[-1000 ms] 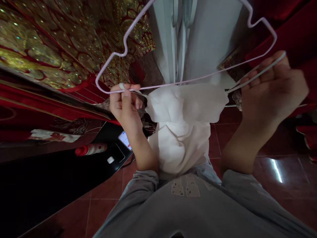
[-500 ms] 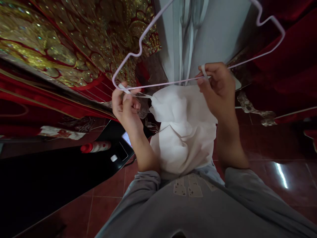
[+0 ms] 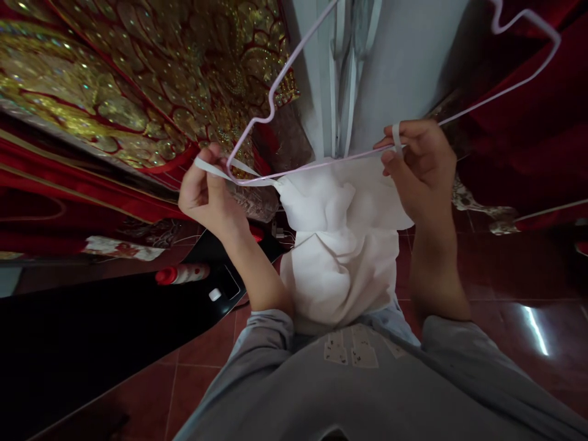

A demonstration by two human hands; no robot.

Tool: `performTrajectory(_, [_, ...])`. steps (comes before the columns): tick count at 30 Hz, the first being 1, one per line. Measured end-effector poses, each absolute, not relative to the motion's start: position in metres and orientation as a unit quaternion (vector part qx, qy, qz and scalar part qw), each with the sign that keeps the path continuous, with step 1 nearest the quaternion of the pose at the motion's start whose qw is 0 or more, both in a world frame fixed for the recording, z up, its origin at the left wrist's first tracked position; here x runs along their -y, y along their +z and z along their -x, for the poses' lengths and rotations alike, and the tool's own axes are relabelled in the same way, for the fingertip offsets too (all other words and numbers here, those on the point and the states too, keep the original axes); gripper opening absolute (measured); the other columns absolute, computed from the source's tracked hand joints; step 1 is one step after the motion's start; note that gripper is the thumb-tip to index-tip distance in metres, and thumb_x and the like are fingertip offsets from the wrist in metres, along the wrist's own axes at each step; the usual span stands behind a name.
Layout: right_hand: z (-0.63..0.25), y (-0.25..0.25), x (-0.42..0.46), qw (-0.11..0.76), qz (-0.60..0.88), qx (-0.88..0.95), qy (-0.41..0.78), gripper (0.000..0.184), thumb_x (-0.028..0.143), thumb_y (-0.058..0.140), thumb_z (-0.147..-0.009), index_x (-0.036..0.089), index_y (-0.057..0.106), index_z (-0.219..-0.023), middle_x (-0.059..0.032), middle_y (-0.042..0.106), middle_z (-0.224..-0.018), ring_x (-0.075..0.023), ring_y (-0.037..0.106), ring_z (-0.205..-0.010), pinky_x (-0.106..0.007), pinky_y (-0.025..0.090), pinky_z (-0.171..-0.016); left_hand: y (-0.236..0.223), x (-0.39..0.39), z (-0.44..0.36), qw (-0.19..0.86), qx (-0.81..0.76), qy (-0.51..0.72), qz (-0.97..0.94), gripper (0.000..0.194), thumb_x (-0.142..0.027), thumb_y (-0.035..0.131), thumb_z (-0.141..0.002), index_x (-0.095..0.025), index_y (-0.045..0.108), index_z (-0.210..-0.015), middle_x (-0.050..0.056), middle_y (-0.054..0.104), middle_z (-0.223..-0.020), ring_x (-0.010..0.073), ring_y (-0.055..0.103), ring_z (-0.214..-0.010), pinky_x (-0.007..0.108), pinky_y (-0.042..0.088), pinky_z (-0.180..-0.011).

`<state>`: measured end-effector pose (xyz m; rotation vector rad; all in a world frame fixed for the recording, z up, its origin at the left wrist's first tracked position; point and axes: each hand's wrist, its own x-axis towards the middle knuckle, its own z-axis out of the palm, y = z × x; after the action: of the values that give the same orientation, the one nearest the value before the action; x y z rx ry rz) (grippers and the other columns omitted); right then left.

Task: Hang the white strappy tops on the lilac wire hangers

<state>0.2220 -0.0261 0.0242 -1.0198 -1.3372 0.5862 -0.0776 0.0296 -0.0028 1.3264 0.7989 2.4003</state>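
Note:
A white garment [image 3: 342, 239] hangs in front of my chest from two thin white straps. My left hand [image 3: 204, 196] is closed on the left strap [image 3: 215, 173], pulled out to the left past the hanger's left end. My right hand [image 3: 420, 165] pinches the right strap [image 3: 396, 138] together with the bottom bar of a pale pink wire hanger [image 3: 271, 110]. The hanger tilts, its right end high at the top right. Its hook is out of view.
Red and gold embroidered fabric [image 3: 114, 79] fills the upper left. A black table [image 3: 92, 331] at the left carries a red-capped bottle [image 3: 181, 274] and a small white object [image 3: 214, 294]. A white door frame [image 3: 349, 73] stands ahead. Dark red cloth [image 3: 528, 135] hangs right, over red tiles [image 3: 505, 288].
My right hand came in from the far right and pinched the right strap onto the hanger bar. My left hand has drawn its strap out leftward, off the bar. The hanger tilted up to the right.

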Motion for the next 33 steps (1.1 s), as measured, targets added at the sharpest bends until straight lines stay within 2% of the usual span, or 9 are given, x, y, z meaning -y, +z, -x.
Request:
performTrajectory(4, [-0.225, 0.022, 0.027, 0.618, 0.447, 0.596, 0.251, 0.023, 0.050, 0.078, -0.094, 0.039, 0.072, -0.114, 0.0009, 0.077, -0.108, -0.0201, 0.066, -0.085, -0.037, 0.045, -0.067, 0.010, -0.025, 0.080, 0.169, -0.219, 0.821, -0.500, 0.030, -0.039, 0.099, -0.080, -0.020, 0.088, -0.101, 0.003, 0.088, -0.101, 0.0163, 0.082, -0.087, 0.029, 0.068, -0.085])
performTrajectory(9, [-0.221, 0.021, 0.027, 0.614, 0.449, 0.597, 0.256, 0.021, 0.049, 0.077, -0.095, 0.042, 0.072, -0.114, 0.0007, 0.076, -0.110, -0.0212, 0.066, -0.083, -0.038, 0.048, -0.068, 0.024, -0.023, 0.079, 0.170, -0.261, 0.765, -0.564, 0.029, -0.033, 0.097, -0.084, -0.021, 0.088, -0.109, 0.004, 0.088, -0.111, 0.0220, 0.084, -0.105, 0.036, 0.069, -0.098])
performTrajectory(12, [-0.214, 0.020, 0.028, 0.624, 0.439, 0.596, 0.252, 0.023, 0.051, 0.077, -0.095, 0.038, 0.071, -0.112, 0.0000, 0.076, -0.109, -0.0195, 0.067, -0.083, -0.036, 0.049, -0.067, 0.034, -0.033, 0.074, 0.169, -0.290, 0.728, -0.598, 0.026, -0.035, 0.094, -0.088, -0.025, 0.088, -0.112, 0.001, 0.088, -0.115, 0.0227, 0.083, -0.109, 0.039, 0.068, -0.101])
performTrajectory(16, [-0.208, 0.019, 0.030, 0.627, 0.442, 0.592, 0.248, 0.026, 0.053, 0.077, -0.094, 0.036, 0.070, -0.112, 0.0010, 0.076, -0.106, -0.0150, 0.058, -0.071, -0.035, 0.047, -0.065, 0.053, -0.046, 0.068, 0.214, -0.299, 0.656, -0.660, 0.026, -0.040, 0.092, -0.092, -0.018, 0.085, -0.106, 0.004, 0.084, -0.100, 0.0184, 0.078, -0.091, 0.032, 0.064, -0.086])
performTrajectory(20, [-0.209, 0.020, 0.033, 0.623, 0.460, 0.585, 0.243, 0.023, 0.056, 0.075, -0.095, 0.041, 0.071, -0.113, -0.0001, 0.076, -0.114, -0.0195, 0.068, -0.088, -0.038, 0.053, -0.070, 0.068, -0.047, 0.063, 0.257, -0.305, 0.624, -0.672, 0.016, -0.026, 0.083, -0.099, -0.016, 0.077, -0.089, 0.000, 0.067, -0.078, 0.0119, 0.061, -0.071, 0.023, 0.051, -0.068])
performTrajectory(24, [-0.212, 0.018, 0.033, 0.638, 0.454, 0.577, 0.234, 0.025, 0.051, 0.075, -0.097, 0.038, 0.073, -0.118, -0.0011, 0.077, -0.116, -0.0199, 0.072, -0.095, -0.038, 0.056, -0.075, 0.058, -0.042, 0.059, 0.346, -0.297, 0.646, -0.612, 0.017, -0.012, 0.074, -0.103, -0.015, 0.077, -0.087, 0.000, 0.067, -0.073, 0.0121, 0.061, -0.065, 0.023, 0.051, -0.065])
performTrajectory(27, [-0.213, 0.015, 0.032, 0.631, 0.456, 0.584, 0.232, 0.024, 0.052, 0.072, -0.098, 0.043, 0.072, -0.121, 0.0016, 0.078, -0.120, -0.0220, 0.074, -0.098, -0.040, 0.058, -0.075, 0.039, -0.033, 0.051, 0.496, -0.278, 0.682, -0.460, 0.027, -0.020, 0.060, -0.109, -0.017, 0.076, -0.088, 0.001, 0.066, -0.072, 0.0130, 0.061, -0.062, 0.023, 0.053, -0.062])
performTrajectory(29, [-0.211, 0.014, 0.031, 0.629, 0.450, 0.589, 0.233, 0.024, 0.051, 0.072, -0.099, 0.046, 0.072, -0.122, 0.0022, 0.077, -0.123, -0.0229, 0.075, -0.100, -0.040, 0.060, -0.076, 0.027, -0.025, 0.043, 0.567, -0.278, 0.679, -0.374, 0.037, -0.029, 0.049, -0.114, -0.021, 0.071, -0.086, 0.002, 0.067, -0.080, 0.0146, 0.066, -0.071, 0.025, 0.057, -0.069])
performTrajectory(33, [-0.206, 0.017, 0.034, 0.640, 0.435, 0.589, 0.231, 0.023, 0.049, 0.072, -0.100, 0.046, 0.076, -0.122, 0.0025, 0.078, -0.123, -0.0225, 0.077, -0.107, -0.035, 0.059, -0.069, 0.020, -0.009, 0.021, 0.574, -0.291, 0.697, -0.316, 0.042, -0.037, 0.039, -0.118, -0.024, 0.060, -0.084, 0.003, 0.070, -0.094, 0.0166, 0.071, -0.089, 0.027, 0.058, -0.084])
